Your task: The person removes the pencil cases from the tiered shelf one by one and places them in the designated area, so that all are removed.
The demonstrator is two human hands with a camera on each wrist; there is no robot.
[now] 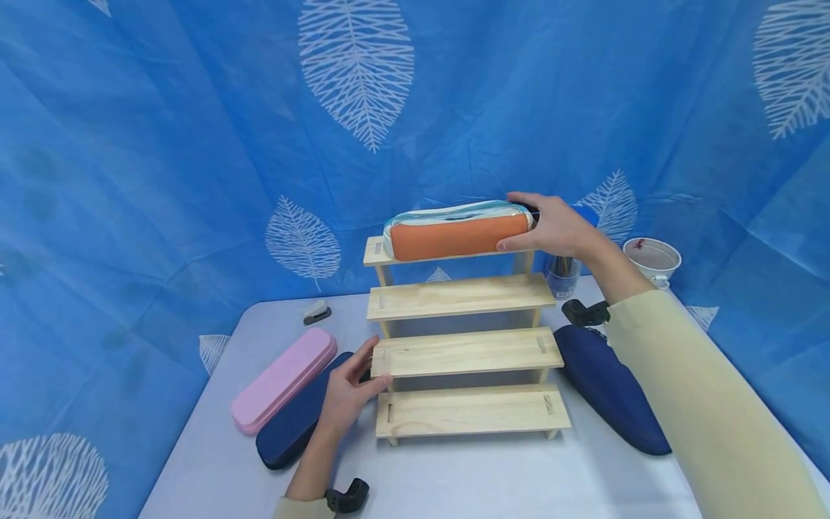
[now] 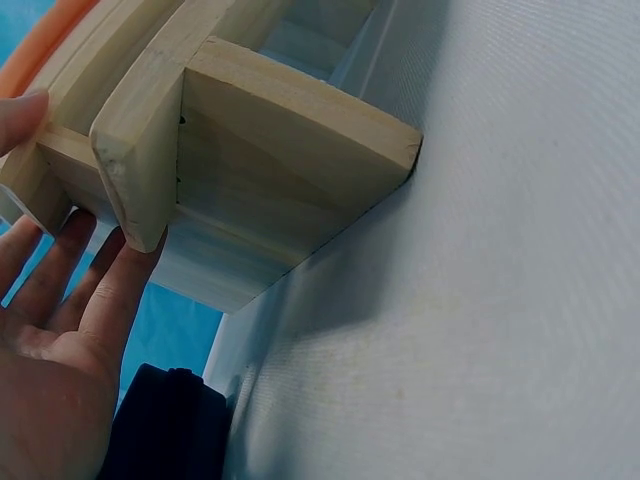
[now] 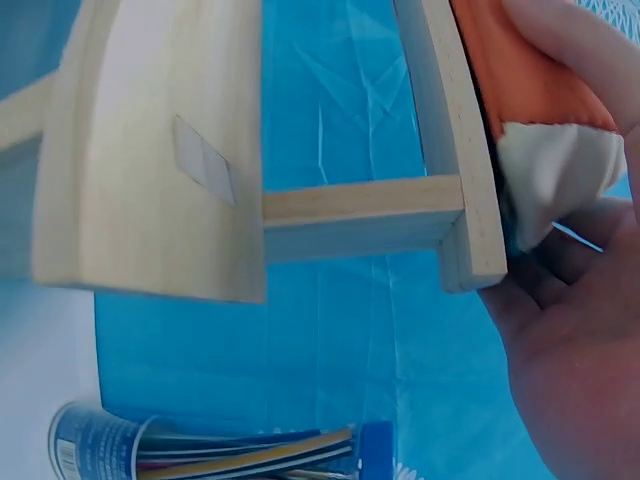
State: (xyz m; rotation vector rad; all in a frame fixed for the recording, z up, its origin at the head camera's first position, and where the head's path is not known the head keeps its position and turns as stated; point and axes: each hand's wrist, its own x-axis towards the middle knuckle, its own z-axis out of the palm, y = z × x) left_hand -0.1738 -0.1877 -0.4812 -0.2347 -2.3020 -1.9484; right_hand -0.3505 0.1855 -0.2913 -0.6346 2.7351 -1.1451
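An orange pencil case with white and teal trim lies lengthwise on the top board of a four-tier wooden stepped rack. Its right end is gripped by my right hand, thumb on the front and fingers behind. In the right wrist view, the case's white corner sits between thumb and palm. My left hand holds the left end of the rack's third board from the top. Seen from the left wrist, the thumb is on one side of the wood and the fingers touch the other.
Left of the rack lie a pink case, a dark navy case and a small stapler. To its right are a blue case, a cup of pencils and a white mug. A blue leaf-print curtain hangs behind.
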